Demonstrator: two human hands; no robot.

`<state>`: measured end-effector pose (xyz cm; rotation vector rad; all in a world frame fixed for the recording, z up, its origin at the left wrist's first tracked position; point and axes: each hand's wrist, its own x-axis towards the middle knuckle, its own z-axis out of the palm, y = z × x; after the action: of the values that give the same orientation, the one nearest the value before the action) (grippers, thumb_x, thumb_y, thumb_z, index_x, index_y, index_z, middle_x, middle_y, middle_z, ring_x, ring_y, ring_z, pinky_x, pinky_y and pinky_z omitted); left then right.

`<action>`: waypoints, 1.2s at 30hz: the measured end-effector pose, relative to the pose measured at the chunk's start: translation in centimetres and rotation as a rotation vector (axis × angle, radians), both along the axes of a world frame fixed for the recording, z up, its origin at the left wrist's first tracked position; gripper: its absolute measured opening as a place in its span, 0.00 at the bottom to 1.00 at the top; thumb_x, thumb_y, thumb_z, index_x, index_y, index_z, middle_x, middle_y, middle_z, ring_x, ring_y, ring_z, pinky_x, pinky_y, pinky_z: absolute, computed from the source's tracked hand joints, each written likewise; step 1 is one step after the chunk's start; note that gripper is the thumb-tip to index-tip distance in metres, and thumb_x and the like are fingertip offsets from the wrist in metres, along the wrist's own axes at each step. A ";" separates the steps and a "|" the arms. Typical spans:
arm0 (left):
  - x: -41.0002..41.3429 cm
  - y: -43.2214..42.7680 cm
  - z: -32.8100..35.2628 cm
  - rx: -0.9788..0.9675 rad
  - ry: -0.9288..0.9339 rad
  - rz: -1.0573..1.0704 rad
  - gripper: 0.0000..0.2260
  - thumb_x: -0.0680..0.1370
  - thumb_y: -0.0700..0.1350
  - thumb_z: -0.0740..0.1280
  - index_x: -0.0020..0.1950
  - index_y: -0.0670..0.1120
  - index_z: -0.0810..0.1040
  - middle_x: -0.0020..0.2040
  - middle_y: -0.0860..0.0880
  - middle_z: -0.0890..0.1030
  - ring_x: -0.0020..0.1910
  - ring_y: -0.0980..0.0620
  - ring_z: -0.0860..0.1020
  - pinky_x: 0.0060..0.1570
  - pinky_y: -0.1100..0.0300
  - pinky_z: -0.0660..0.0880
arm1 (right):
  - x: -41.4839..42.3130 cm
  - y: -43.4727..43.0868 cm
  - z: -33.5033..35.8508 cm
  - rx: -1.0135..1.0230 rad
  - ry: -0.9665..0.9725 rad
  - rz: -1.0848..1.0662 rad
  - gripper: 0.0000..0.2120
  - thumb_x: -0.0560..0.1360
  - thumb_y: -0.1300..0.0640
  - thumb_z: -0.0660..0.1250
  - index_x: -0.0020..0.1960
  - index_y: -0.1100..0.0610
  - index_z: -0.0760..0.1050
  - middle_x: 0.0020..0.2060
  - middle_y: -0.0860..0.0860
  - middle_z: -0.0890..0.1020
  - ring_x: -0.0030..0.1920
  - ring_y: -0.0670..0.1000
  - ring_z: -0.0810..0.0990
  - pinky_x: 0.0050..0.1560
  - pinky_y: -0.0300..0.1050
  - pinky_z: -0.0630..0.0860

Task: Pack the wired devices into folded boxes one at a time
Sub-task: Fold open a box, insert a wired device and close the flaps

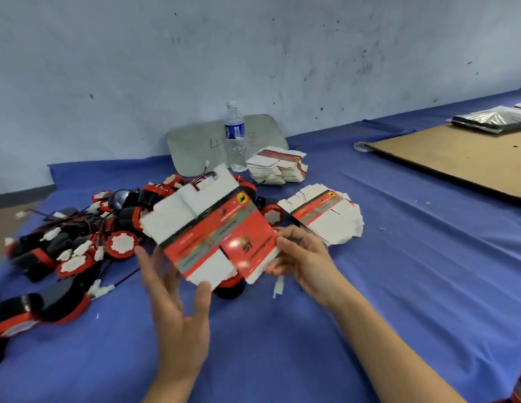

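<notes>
Mostly red, white-flapped flat box point(215, 228) (print blurry, perhaps "ST").

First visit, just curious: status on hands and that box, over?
Right hand pinches flat box blank; left hand steadies its lower edge. Wired devices piled left, unpacked. Nothing blocking.

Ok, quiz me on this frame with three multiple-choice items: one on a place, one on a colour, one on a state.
1. The water bottle stands:
A. on the floor
B. at the back, left of a box stack
C. inside a crate

2. The table cover is:
A. green
B. blue
C. white

3. The held box is:
A. flat, unfolded
B. folded shut
C. crushed into a ball

Answers: 1 B, it is upright near the wall, beside the stack. 2 B, blue shows all round the work. 3 A, it is one spread sheet.
</notes>
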<state>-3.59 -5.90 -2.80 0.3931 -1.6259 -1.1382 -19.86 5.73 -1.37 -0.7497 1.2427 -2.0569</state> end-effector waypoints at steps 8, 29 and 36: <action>0.2 -0.9 -0.3 0.191 0.000 0.011 0.11 0.79 0.42 0.62 0.57 0.55 0.75 0.51 0.63 0.82 0.49 0.64 0.80 0.44 0.71 0.76 | 3.0 -1.1 -1.2 0.362 0.662 -0.154 0.17 0.78 0.58 0.67 0.66 0.52 0.70 0.55 0.48 0.78 0.55 0.45 0.76 0.55 0.39 0.73; 0.1 2.0 -1.0 0.058 -0.162 -0.142 0.13 0.74 0.57 0.68 0.57 0.57 0.74 0.49 0.63 0.81 0.47 0.55 0.83 0.36 0.64 0.80 | 5.1 -1.1 -0.7 0.234 1.058 -0.306 0.43 0.72 0.47 0.69 0.77 0.39 0.46 0.75 0.45 0.61 0.75 0.46 0.59 0.71 0.50 0.66; 0.5 1.0 -0.5 -0.093 -0.158 -0.172 0.17 0.73 0.53 0.66 0.62 0.60 0.71 0.55 0.65 0.79 0.53 0.59 0.81 0.43 0.62 0.81 | 5.8 -1.6 -1.1 0.230 0.848 -0.381 0.39 0.68 0.44 0.67 0.76 0.42 0.55 0.66 0.42 0.73 0.67 0.45 0.71 0.65 0.47 0.72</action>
<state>-3.14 -4.90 -3.30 0.2929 -1.8727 -1.1773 -14.10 4.17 -2.47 -1.4380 2.1791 -1.8542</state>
